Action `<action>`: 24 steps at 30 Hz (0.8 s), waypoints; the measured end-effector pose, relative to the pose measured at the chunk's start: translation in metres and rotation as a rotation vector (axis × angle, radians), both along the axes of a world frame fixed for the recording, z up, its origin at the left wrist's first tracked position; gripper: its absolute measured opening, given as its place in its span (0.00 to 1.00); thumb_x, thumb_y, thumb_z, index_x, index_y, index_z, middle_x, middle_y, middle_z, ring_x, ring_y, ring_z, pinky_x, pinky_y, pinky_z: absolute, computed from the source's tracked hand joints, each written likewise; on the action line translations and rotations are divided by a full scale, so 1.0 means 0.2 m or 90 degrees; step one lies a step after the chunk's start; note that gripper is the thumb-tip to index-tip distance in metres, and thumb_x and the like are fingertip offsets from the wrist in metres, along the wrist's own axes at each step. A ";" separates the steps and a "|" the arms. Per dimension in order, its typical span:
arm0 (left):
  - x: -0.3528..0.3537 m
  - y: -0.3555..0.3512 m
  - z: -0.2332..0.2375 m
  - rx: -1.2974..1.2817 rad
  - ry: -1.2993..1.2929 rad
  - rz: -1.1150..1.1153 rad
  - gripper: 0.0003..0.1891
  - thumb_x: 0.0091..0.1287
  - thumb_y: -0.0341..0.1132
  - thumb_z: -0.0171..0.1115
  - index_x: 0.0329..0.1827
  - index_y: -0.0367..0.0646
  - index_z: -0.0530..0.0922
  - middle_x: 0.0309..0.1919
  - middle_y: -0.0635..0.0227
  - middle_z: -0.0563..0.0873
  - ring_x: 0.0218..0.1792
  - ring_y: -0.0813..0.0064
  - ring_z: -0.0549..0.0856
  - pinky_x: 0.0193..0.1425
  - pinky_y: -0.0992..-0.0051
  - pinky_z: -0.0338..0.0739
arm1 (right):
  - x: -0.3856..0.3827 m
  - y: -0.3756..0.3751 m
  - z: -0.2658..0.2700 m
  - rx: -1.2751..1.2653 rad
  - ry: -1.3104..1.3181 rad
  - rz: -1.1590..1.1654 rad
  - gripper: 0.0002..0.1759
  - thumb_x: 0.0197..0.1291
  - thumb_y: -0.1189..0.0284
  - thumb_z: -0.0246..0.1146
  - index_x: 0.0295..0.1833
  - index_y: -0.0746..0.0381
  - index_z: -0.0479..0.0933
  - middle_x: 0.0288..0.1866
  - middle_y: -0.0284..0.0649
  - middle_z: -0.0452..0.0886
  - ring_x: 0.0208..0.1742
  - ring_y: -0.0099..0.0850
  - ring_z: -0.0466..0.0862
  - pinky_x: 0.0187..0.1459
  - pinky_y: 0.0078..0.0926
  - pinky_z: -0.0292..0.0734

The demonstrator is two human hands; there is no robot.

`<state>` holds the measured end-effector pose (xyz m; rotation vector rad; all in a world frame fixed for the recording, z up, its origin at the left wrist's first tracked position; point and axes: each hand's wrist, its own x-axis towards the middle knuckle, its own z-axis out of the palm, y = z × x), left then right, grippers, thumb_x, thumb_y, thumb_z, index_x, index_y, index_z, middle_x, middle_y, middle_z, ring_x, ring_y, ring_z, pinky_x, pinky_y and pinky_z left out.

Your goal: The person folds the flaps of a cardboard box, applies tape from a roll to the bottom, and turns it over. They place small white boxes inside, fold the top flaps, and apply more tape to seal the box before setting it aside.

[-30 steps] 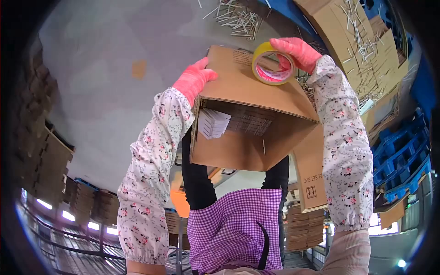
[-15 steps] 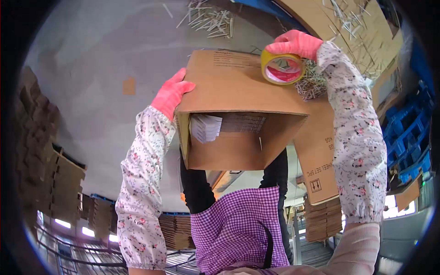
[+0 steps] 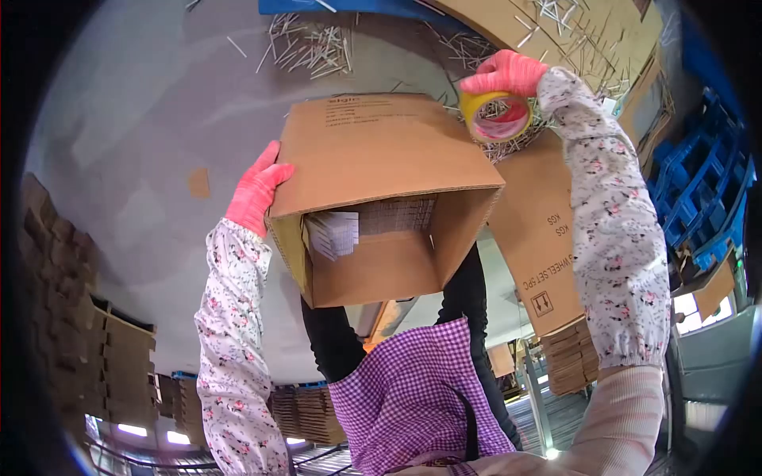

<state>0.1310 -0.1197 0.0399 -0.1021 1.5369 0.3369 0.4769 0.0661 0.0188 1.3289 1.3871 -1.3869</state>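
1. Apron (image 3: 421,389) in purple check, right up close, with black trousers (image 3: 329,341) just past it, and floral sleeves (image 3: 615,230) running up both sides.

2. Here's the cardboard box (image 3: 381,159), front and centre above the trousers, its open mouth facing the wearer and its printed face on top.

3. Inside, over at the left wall, sit some pale slips (image 3: 341,234) with thin dark lines; a slim white bit shows near the right wall.

4. Left hand (image 3: 260,186), pink-gloved, is on the box's left edge, thumb and forefinger apart; the other fingers I cannot make out.

5. Right hand (image 3: 508,73), also in pink, is beyond the box's right side, fingers clamped on the top of the tape roll (image 3: 470,107), yellow outside, its hollow core turned to view.

6. To the right of the box, a printed cardboard sheet (image 3: 548,238) slants down, partly behind the right sleeve.

7. Out on the grey floor (image 3: 143,135), a small brown scrap (image 3: 198,182) lies left of the box, and thin pale sticks (image 3: 317,47) are heaped past its far edge.

8. Farther off at right, blue pallets (image 3: 706,182); low at left, stacked cardboard (image 3: 309,412).
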 end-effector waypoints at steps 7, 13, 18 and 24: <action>-0.02 -0.02 0.00 0.021 -0.051 0.027 0.35 0.59 0.27 0.60 0.71 0.40 0.57 0.60 0.62 0.74 0.54 0.75 0.78 0.57 0.78 0.72 | 0.23 -0.07 -0.01 -0.008 -0.046 -0.089 0.35 0.40 0.44 0.70 0.43 0.64 0.82 0.35 0.41 0.83 0.35 0.30 0.82 0.41 0.28 0.76; -0.02 -0.03 -0.01 0.020 -0.046 0.031 0.34 0.60 0.27 0.59 0.71 0.40 0.57 0.60 0.62 0.73 0.53 0.75 0.78 0.56 0.78 0.72 | 0.27 -0.21 -0.13 -0.089 -0.062 -0.146 0.34 0.38 0.45 0.72 0.41 0.64 0.82 0.34 0.40 0.84 0.35 0.30 0.82 0.38 0.29 0.77; -0.05 -0.04 -0.04 0.018 -0.046 0.001 0.35 0.59 0.26 0.59 0.71 0.41 0.57 0.61 0.63 0.73 0.55 0.74 0.77 0.58 0.77 0.71 | 0.29 -0.36 -0.22 -0.091 -0.043 -0.131 0.31 0.39 0.48 0.73 0.39 0.65 0.82 0.34 0.42 0.84 0.35 0.30 0.82 0.39 0.29 0.77; -0.07 -0.02 -0.07 0.283 0.185 -0.427 0.28 0.62 0.32 0.59 0.67 0.43 0.64 0.60 0.60 0.74 0.60 0.67 0.73 0.64 0.71 0.66 | 0.33 -0.72 -0.32 -0.110 0.001 -0.412 0.26 0.45 0.54 0.72 0.39 0.66 0.82 0.31 0.39 0.82 0.31 0.28 0.79 0.33 0.31 0.76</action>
